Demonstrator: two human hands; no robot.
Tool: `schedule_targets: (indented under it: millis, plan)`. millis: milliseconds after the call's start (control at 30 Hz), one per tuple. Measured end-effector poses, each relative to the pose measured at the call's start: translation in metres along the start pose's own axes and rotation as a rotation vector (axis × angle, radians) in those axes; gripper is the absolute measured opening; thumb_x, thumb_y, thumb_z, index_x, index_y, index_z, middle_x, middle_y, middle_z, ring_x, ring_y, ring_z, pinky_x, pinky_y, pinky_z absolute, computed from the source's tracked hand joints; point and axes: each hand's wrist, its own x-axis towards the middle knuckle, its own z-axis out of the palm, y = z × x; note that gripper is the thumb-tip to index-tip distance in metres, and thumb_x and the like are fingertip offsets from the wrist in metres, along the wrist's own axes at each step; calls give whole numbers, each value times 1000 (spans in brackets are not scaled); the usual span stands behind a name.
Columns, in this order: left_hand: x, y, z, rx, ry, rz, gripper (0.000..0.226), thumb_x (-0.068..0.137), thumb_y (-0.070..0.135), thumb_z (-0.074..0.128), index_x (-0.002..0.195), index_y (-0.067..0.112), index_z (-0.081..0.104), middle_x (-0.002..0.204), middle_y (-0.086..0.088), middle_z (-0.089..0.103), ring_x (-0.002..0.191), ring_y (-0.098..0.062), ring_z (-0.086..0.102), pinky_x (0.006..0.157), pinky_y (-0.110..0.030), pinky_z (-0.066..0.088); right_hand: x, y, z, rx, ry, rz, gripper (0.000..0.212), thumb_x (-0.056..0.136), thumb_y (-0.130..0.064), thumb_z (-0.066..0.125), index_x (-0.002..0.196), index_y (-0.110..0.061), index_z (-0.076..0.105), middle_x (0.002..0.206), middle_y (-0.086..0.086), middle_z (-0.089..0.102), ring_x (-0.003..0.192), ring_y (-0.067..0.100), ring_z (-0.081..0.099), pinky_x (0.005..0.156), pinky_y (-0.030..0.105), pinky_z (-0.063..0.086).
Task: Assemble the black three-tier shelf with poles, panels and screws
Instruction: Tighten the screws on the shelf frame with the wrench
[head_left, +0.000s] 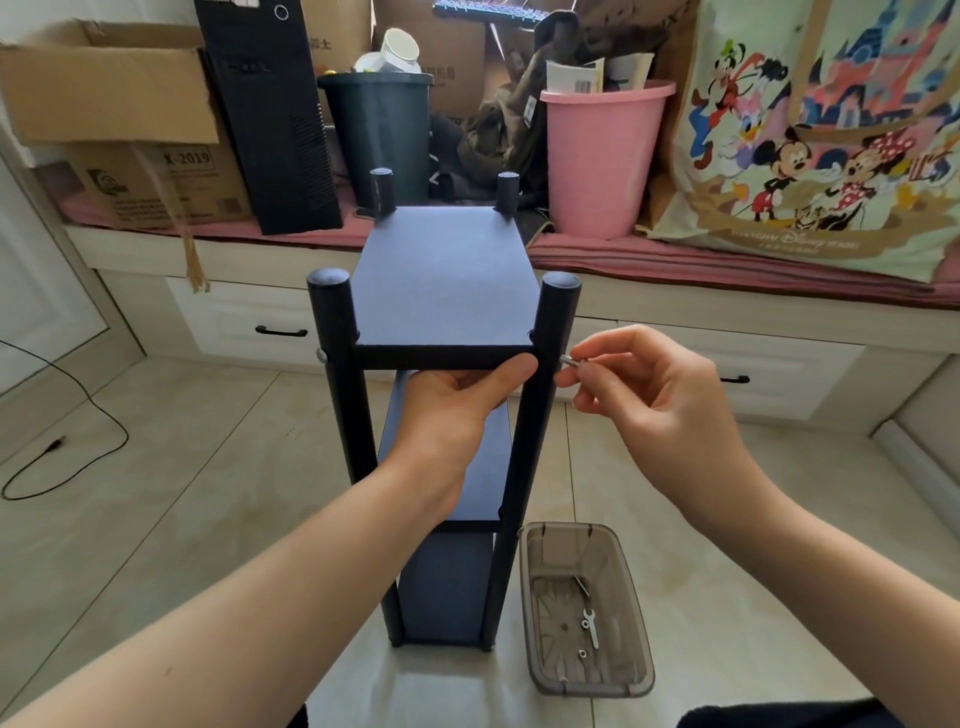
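Observation:
The black three-tier shelf stands upright on the tiled floor, its top panel (447, 275) set between several black poles. My left hand (457, 400) reaches under the top panel's front edge, thumb lying along that edge beside the front right pole (540, 395). My right hand (644, 384) pinches a small silver screw (570, 361) whose tip meets the outer side of that pole at top-panel height. A silver screw head (321, 355) shows on the front left pole (337, 364). Two lower panels are partly hidden behind my left arm.
A translucent brown tray (636, 675) with a small wrench and loose hardware sits on the floor right of the shelf's foot. Behind stand a bench with drawers, cardboard boxes, a dark bin (379, 130), a pink bucket (602, 156) and a cartoon bag. A black cable (78, 447) lies left.

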Motion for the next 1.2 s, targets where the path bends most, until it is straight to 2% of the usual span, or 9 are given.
schedule_targets:
  millis: [133, 233, 367, 500, 600, 700, 867, 1033, 1200]
  plan:
    - [0, 0, 0, -3, -7, 7, 38, 67, 33, 78, 104, 23, 74, 100, 10, 78, 98, -4, 71, 95, -28, 53, 1, 0, -1, 16, 4, 14, 12, 94, 1, 60, 94, -10, 66, 81, 2, 76, 69, 9, 68, 75, 23, 57]
    - [0, 0, 0, -2, -4, 9, 36, 71, 31, 78, 106, 22, 74, 100, 9, 78, 98, -5, 71, 92, -26, 54, 1, -1, -1, -9, 7, 0, 11, 93, 0, 61, 95, -9, 66, 82, 2, 76, 70, 13, 69, 76, 27, 58]
    - [0, 0, 0, -5, -12, 10, 46, 64, 36, 76, 107, 20, 74, 101, 6, 78, 100, -8, 72, 89, -23, 54, 1, -2, -2, -37, -3, -15, 12, 91, 0, 64, 93, -12, 67, 81, 1, 76, 71, 16, 70, 76, 30, 59]
    - [0, 0, -1, -3, -4, 0, 31, 77, 26, 78, 107, 22, 74, 102, 5, 78, 100, -9, 72, 87, -23, 55, 2, -4, -2, -16, -8, 1, 14, 91, 1, 63, 92, -12, 67, 81, 1, 76, 72, 14, 70, 75, 26, 58]
    - [0, 0, -1, -6, -2, 0, 38, 72, 30, 78, 109, 21, 73, 102, 6, 78, 101, -10, 71, 89, -24, 55, 2, -5, -2, -3, -12, 13, 13, 92, 1, 62, 93, -11, 67, 82, 2, 76, 74, 12, 71, 75, 22, 57]
    - [-1, 1, 0, -11, -2, 3, 46, 63, 37, 76, 107, 23, 73, 102, 6, 78, 101, -10, 72, 90, -26, 55, 1, -6, -2, -14, -10, 18, 11, 92, 0, 62, 95, -10, 67, 82, 2, 76, 74, 15, 71, 77, 25, 58]
    - [-1, 1, -1, -17, -6, 14, 44, 63, 36, 76, 105, 23, 73, 100, 7, 78, 99, -8, 72, 85, -22, 56, 0, -6, -2, -122, -1, -34, 13, 92, -1, 64, 94, -14, 67, 81, -1, 75, 74, 15, 70, 77, 30, 59]
    - [-1, 1, -1, -13, 4, 14, 44, 62, 38, 76, 104, 25, 73, 100, 8, 78, 99, -8, 72, 85, -22, 56, 1, -5, -1, -173, 5, -58, 15, 92, -1, 64, 94, -15, 67, 79, -3, 74, 71, 13, 68, 73, 26, 57]
    - [0, 1, -1, -13, -1, 4, 39, 69, 33, 78, 106, 22, 73, 101, 7, 78, 100, -8, 72, 84, -21, 55, 4, -7, -3, -17, -4, 44, 11, 92, -1, 63, 93, -10, 68, 79, 0, 76, 71, 15, 70, 74, 23, 59]
